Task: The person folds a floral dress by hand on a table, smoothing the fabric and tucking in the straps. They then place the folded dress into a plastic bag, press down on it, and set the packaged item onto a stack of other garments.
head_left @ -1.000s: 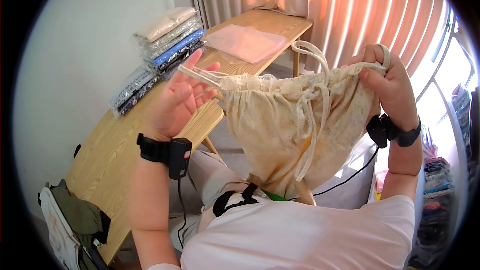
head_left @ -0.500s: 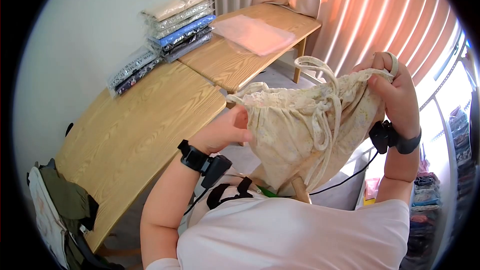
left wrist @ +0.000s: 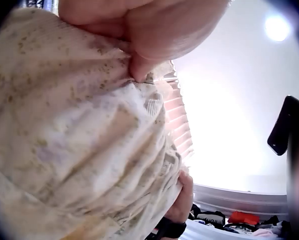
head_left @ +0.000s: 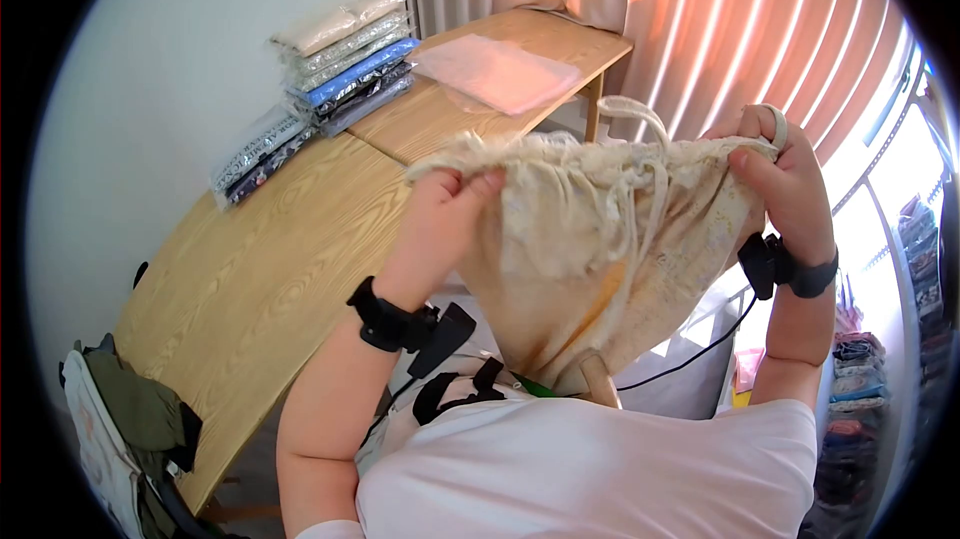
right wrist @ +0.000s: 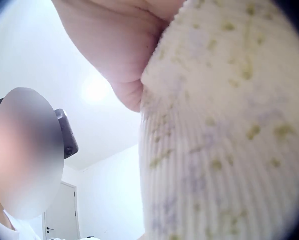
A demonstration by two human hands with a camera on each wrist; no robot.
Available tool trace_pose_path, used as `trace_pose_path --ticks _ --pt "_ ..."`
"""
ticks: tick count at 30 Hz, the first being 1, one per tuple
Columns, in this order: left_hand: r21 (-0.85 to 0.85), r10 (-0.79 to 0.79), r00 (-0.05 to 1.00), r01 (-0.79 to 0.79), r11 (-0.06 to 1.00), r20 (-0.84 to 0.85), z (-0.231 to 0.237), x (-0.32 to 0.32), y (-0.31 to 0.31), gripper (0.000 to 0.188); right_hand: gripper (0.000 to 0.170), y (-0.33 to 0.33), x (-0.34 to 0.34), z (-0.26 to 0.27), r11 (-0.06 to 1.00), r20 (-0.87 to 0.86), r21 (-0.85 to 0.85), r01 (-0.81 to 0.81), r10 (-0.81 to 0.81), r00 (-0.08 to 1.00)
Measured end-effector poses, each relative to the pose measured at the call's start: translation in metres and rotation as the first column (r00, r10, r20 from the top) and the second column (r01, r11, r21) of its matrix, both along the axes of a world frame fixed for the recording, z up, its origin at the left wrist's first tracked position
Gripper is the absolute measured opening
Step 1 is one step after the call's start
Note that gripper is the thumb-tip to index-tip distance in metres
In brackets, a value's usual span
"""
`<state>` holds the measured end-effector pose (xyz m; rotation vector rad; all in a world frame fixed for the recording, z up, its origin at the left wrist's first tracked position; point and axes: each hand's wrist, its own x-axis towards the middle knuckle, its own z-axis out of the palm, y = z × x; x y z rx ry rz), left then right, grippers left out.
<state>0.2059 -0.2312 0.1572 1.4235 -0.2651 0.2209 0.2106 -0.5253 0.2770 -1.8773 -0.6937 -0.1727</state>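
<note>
A cream floral strappy top (head_left: 560, 229) with a gathered upper edge and a drawstring hangs in front of the person's body, spread between both hands. At its left upper corner the left hand (head_left: 440, 224) pinches the edge between thumb and curled fingers. The right hand (head_left: 785, 174) grips the opposite upper corner, with a strap looped over its fingers. In the left wrist view, the thumb presses into the fabric (left wrist: 74, 135), and the other hand (left wrist: 182, 200) shows at the far edge. Ribbed fabric (right wrist: 224, 150) fills much of the right wrist view, under the right hand's thumb (right wrist: 114, 55).
Two wooden tables (head_left: 270, 259) stand end to end on the left. On them are a stack of bagged clothes (head_left: 350, 59) and flat clear plastic bags (head_left: 500, 74). Clothing (head_left: 130, 409) lies over the near-left edge. Curtains (head_left: 720, 39) hang behind; folded clothes (head_left: 858, 369) are at the right.
The left hand, open beside a strap a second ago, has come in to the top's left corner and now pinches it. The top's edge is stretched wider; the right hand keeps its hold.
</note>
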Motion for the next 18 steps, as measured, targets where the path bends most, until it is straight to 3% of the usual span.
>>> trace_pose_path --ticks 1,2,5,7,10,11,12,13,15,16,17,18 --pt "0.124 0.145 0.986 -0.155 0.98 0.083 0.01 0.001 0.003 0.024 0.009 -0.003 0.003 0.001 1.0 0.012 -0.025 -0.013 0.013 1.0" --pt "0.228 0.189 0.979 -0.202 0.953 0.076 0.021 0.001 0.007 0.024 0.01 -0.008 0.007 0.003 0.998 0.013 -0.05 -0.039 0.04 0.999" --pt "0.129 0.106 0.983 -0.126 0.984 0.153 0.045 0.005 0.013 0.022 0.014 -0.025 0.015 0.008 0.993 0.042 -0.098 -0.061 0.065 0.997" --pt "0.105 0.066 0.992 -0.077 0.991 0.105 0.063 -0.002 0.015 0.02 0.024 -0.035 0.012 0.009 0.991 0.074 -0.091 -0.097 0.104 0.992" --pt "0.115 -0.024 0.983 0.004 0.993 0.179 0.08 -0.019 0.012 0.011 0.032 -0.048 -0.003 0.005 0.918 0.075 -0.119 -0.378 0.388 0.918" --pt "0.125 -0.03 0.981 0.006 0.992 0.191 0.079 -0.024 0.019 0.011 0.026 -0.054 -0.01 0.013 0.84 0.081 -0.263 -0.475 0.509 0.857" --pt "0.151 -0.161 0.962 0.129 0.98 0.219 0.076 -0.031 0.031 0.014 0.02 -0.056 -0.001 0.019 0.58 -0.021 -0.42 -0.697 0.762 0.647" --pt "0.183 -0.293 0.925 0.253 0.95 0.241 0.076 -0.036 0.035 0.017 0.015 -0.06 0.008 0.025 0.243 -0.172 -0.528 -0.814 0.908 0.382" --pt "0.2 -0.477 0.81 0.433 0.879 0.342 0.088 -0.051 0.02 0.017 0.01 -0.073 0.02 -0.013 0.287 0.374 -0.227 -0.931 0.908 0.188" --pt "0.249 -0.653 0.642 0.61 0.752 0.402 0.101 -0.052 0.004 0.027 0.009 -0.072 0.028 -0.005 0.263 0.302 -0.329 -0.907 0.939 0.163" --pt "0.329 -0.723 0.575 0.647 0.688 0.382 0.107 -0.051 0.0 0.031 0.009 -0.065 0.036 0.006 0.23 0.225 -0.425 -0.876 0.964 0.145" --pt "0.328 -0.711 0.603 0.631 0.703 0.362 0.112 -0.048 -0.01 0.029 0.008 -0.055 0.034 0.007 0.544 0.405 -0.399 -0.738 0.827 0.391"
